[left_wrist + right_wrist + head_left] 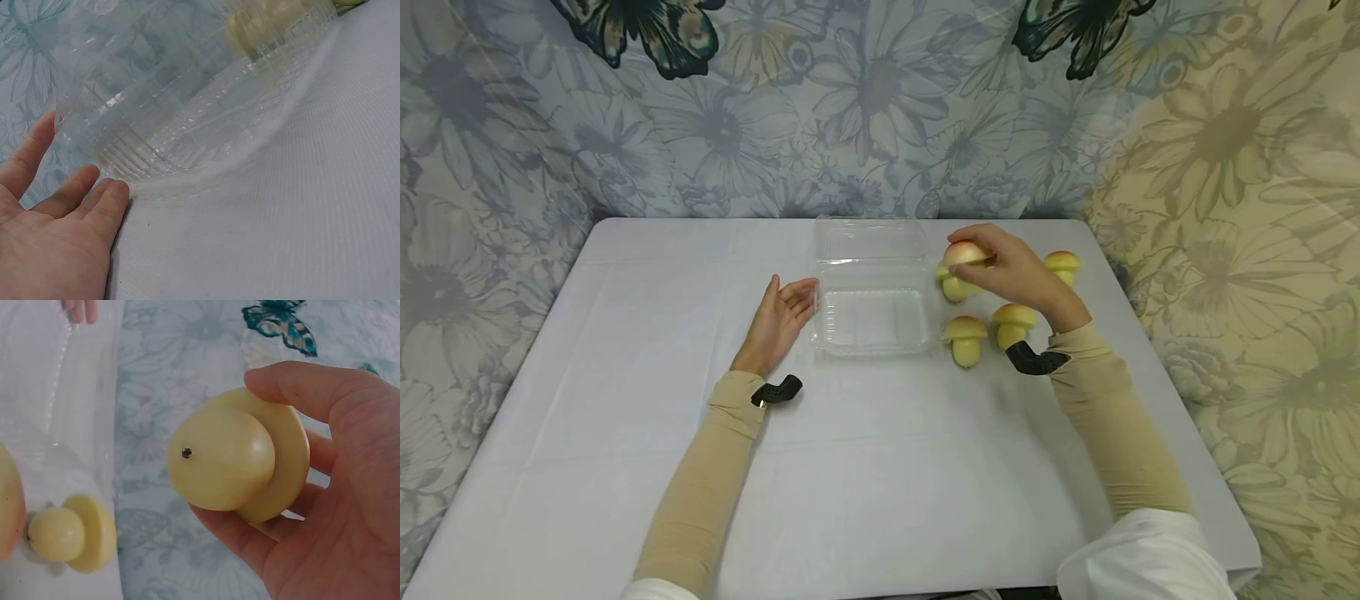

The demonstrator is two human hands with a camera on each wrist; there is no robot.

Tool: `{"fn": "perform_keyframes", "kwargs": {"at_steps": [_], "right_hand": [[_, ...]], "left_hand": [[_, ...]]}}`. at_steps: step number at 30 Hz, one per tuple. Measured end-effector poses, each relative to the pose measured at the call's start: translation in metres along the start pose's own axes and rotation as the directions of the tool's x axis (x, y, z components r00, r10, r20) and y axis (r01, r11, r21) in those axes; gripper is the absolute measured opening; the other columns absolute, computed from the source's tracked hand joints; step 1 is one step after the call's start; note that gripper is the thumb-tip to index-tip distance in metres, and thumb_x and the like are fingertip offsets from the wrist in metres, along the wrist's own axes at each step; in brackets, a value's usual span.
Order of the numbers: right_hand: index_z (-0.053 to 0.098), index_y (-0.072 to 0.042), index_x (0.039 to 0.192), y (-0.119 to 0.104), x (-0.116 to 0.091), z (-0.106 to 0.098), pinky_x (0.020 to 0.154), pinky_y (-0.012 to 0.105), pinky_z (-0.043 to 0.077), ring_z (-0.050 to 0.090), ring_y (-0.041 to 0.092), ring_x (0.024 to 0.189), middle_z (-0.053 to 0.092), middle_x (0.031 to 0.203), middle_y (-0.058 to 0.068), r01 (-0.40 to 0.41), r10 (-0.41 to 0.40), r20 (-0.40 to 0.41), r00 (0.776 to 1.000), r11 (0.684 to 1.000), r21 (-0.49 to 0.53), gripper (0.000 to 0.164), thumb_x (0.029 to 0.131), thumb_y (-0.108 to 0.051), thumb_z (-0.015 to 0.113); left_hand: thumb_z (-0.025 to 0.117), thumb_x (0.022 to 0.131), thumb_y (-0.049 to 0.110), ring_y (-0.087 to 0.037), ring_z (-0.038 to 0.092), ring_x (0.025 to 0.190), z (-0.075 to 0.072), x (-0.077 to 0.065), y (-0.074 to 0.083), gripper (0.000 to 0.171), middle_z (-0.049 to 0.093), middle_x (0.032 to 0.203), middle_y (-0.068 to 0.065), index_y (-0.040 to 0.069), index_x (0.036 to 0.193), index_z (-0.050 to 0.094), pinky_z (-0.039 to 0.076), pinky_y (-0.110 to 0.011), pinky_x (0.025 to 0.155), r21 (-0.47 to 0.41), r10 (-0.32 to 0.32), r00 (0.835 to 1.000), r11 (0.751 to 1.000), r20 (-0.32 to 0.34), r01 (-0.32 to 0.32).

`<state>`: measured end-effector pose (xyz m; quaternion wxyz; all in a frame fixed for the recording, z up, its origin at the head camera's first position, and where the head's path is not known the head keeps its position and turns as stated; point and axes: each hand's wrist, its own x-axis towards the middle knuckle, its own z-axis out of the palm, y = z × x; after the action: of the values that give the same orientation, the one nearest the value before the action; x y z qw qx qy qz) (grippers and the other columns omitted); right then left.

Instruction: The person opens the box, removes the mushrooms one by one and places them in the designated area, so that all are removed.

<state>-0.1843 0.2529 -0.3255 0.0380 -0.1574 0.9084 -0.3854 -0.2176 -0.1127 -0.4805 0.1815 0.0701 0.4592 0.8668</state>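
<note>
My right hand [1026, 273] grips a toy mushroom [964, 252] by its reddish cap, above the table right of a clear plastic clamshell box [874, 323]. In the right wrist view the thumb and fingers curl round the yellow-brimmed cap, with the mushroom's stem [219, 459] towards the camera. The box lies with its lid [871, 242] folded back. Beside its left edge is my left hand [775, 325], palm turned up and fingers extended, the fingertips [119, 187] at the box's wall. Whether they press on it, I cannot tell.
Three more mushrooms stand right of the box: a near-left one [966, 340], one [1013, 323] close to my right wrist, and a far-right one [1062, 263]. The white-covered table [880, 483] meets a flowered wall [880, 125] at the back.
</note>
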Motion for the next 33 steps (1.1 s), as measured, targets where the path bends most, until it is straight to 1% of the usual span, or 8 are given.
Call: {"fn": "perform_keyframes", "kwargs": {"at_steps": [4,11,16,22,27,33], "right_hand": [[0.058,-0.013,0.139,0.001,-0.002,-0.003,0.079,0.022,0.051,0.057,0.021,0.108,0.056,0.138,0.008,0.001,-0.001,-0.008,1.0,1.0,0.009,0.043,0.097,-0.018,0.068],[0.057,-0.014,0.14,0.002,-0.006,-0.008,0.082,0.027,0.05,0.057,0.024,0.111,0.055,0.14,0.008,-0.025,0.025,-0.013,1.0,1.0,-0.01,0.044,0.098,-0.022,0.068],[0.057,-0.016,0.141,0.002,-0.01,-0.013,0.081,0.024,0.05,0.057,0.021,0.11,0.055,0.141,0.007,-0.036,0.036,-0.017,0.999,0.999,-0.026,0.045,0.099,-0.024,0.067],[0.055,-0.014,0.142,0.005,-0.014,-0.018,0.079,0.022,0.05,0.056,0.02,0.109,0.053,0.142,0.008,-0.032,0.032,-0.014,0.999,0.999,-0.037,0.045,0.1,-0.024,0.066],[0.055,-0.013,0.142,0.007,-0.017,-0.022,0.079,0.02,0.049,0.056,0.02,0.108,0.055,0.14,0.01,-0.034,0.033,-0.025,0.999,0.998,-0.049,0.044,0.1,-0.022,0.065],[0.055,-0.014,0.143,0.008,-0.021,-0.028,0.081,0.024,0.048,0.055,0.019,0.107,0.057,0.137,0.01,-0.048,0.046,-0.037,0.998,0.997,-0.063,0.045,0.1,-0.023,0.065]], "left_hand": [[0.019,0.11,0.052,-0.029,0.021,0.155,0.001,0.0,0.0,0.069,0.026,0.16,-0.019,-0.002,0.144,0.044,0.018,-0.04,0.132,0.004,0.003,1.0,1.0,-0.005,-0.003],[0.019,0.11,0.053,-0.028,0.02,0.156,0.003,-0.001,0.001,0.069,0.024,0.162,-0.019,-0.001,0.144,0.044,0.017,-0.04,0.132,0.013,-0.001,1.0,1.0,-0.003,0.001],[0.019,0.11,0.054,-0.029,0.019,0.156,0.003,-0.001,0.001,0.071,0.023,0.162,-0.019,-0.002,0.147,0.042,0.016,-0.041,0.132,0.027,0.002,1.0,1.0,0.003,-0.002],[0.02,0.109,0.055,-0.029,0.019,0.156,0.002,-0.001,0.001,0.071,0.026,0.16,-0.018,-0.001,0.145,0.043,0.016,-0.041,0.132,0.018,0.003,1.0,1.0,-0.001,-0.003],[0.019,0.11,0.054,-0.029,0.018,0.157,0.002,-0.002,0.0,0.07,0.024,0.162,-0.019,-0.001,0.145,0.044,0.016,-0.04,0.132,0.011,0.003,1.0,1.0,0.001,-0.003],[0.02,0.11,0.054,-0.028,0.021,0.156,0.002,-0.001,0.0,0.068,0.026,0.162,-0.019,-0.001,0.142,0.045,0.017,-0.04,0.132,-0.005,0.002,1.0,1.0,-0.008,-0.002]]}}
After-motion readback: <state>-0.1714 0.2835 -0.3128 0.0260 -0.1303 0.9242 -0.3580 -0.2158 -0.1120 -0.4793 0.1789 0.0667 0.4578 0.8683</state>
